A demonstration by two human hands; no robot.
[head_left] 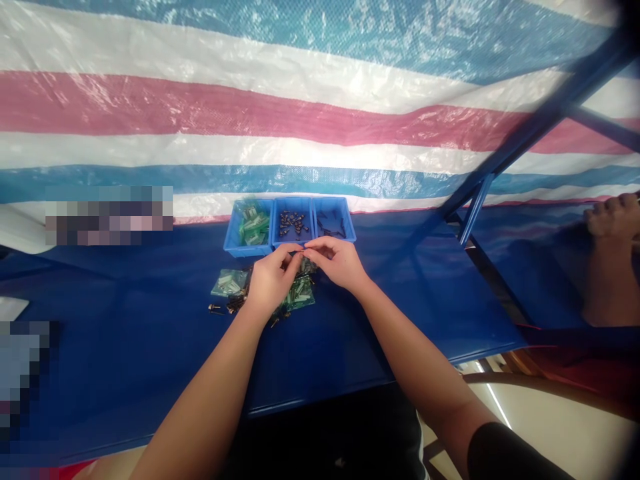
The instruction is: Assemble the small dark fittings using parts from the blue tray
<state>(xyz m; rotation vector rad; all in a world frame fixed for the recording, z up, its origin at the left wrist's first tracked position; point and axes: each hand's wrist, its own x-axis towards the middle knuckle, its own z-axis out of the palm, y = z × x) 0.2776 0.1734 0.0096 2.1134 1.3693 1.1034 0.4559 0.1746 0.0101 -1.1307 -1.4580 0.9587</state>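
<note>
My left hand (273, 277) and my right hand (339, 262) meet fingertip to fingertip just in front of the blue bins. Both are closed in a pinch, and whatever sits between the fingers is too small to make out. Below them lie a green-tinted plastic bag (301, 293) of small parts and a loose pile of dark screws (235, 304), partly hidden by my left hand. A second small bag (230, 283) rests to the left. One brass-coloured screw (215, 308) lies apart at the pile's left edge.
Three blue bins stand in a row: the left bin (231, 243) holds green bags, the middle bin (277, 243) short screws, the right bin (350, 230) thin dark pieces. A blue metal frame (520, 143) rises at right. Another person's arm (613, 260) rests at far right.
</note>
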